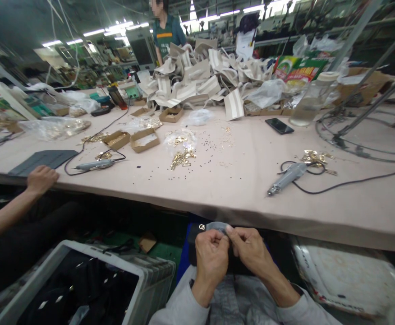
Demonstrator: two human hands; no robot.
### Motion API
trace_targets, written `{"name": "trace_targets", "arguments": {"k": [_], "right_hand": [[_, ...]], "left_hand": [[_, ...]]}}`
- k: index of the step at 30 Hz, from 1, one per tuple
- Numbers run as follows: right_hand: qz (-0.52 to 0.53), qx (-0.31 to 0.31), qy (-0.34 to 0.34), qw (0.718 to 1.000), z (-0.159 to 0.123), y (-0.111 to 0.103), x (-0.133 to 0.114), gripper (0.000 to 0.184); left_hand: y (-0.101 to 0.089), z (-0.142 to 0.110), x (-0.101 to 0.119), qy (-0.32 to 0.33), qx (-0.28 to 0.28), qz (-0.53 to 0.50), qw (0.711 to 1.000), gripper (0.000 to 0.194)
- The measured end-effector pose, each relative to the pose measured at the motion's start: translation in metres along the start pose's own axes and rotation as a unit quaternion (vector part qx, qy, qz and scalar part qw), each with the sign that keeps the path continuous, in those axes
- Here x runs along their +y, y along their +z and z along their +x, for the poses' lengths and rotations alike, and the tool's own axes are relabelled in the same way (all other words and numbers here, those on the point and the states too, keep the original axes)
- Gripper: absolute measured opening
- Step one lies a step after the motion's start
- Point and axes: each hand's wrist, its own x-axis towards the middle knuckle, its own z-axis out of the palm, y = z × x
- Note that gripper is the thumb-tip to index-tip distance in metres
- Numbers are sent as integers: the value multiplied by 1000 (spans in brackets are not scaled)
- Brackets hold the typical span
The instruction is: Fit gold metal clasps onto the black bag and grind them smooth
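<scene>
Head view: under workshop strip lights [123, 27], the left hand [212, 253] and right hand [250, 249] pinch a grey piece [217, 225] just off the edge of a pinkish worktable [224, 196] strewn with gold-coloured hardware [181, 159]; lettering on a distant apron [164, 39] and a packet [299, 70] is illegible.

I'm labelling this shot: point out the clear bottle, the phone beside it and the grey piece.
Clear bottle [305, 108]: head view, middle of its body.
Phone [279, 126]: head view, its dark face.
Grey piece [216, 225]: head view, its exposed upper part.
</scene>
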Motion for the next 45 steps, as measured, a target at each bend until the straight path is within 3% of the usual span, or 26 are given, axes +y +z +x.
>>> {"name": "trace_targets", "arguments": {"k": [3,6,10,15,24,28,32,37,41,45], "right_hand": [[81,-33,33,996,0,0,3,60],[118,-62,33,991,-2,-3,10,46],[57,-49,19,997,-3,-6,12,35],[5,-34,-15,999,-2,-8,7,35],[-20,-27,-38,999,-2,-5,10,36],[-5,-18,-24,1000,0,-8,12,35],[7,-27,-23,999,3,-11,11,35],[24,-48,-10,999,5,-16,12,35],[58,-105,-14,993,4,-21,9,18],[26,-83,-32,996,4,-16,5,16]], "left_hand": [[1,0,0,-12,0,-4,1000,21],[0,-1,-1,-21,4,-6,1000,20],[0,0,-2,-21,-1,0,1000,20],[-2,0,-1,-17,-18,1,1000,20],[3,-1,-2,-2,9,10,1000,26],[-1,-1,-5,-40,-45,-54,997,15],[-7,-2,-2,-61,-102,-88,989,24],[-2,2,-4,-76,-63,-96,991,21],[1,9,-11,-92,-34,-125,987,18],[-3,14,-14,-111,-51,-159,980,19]]}}
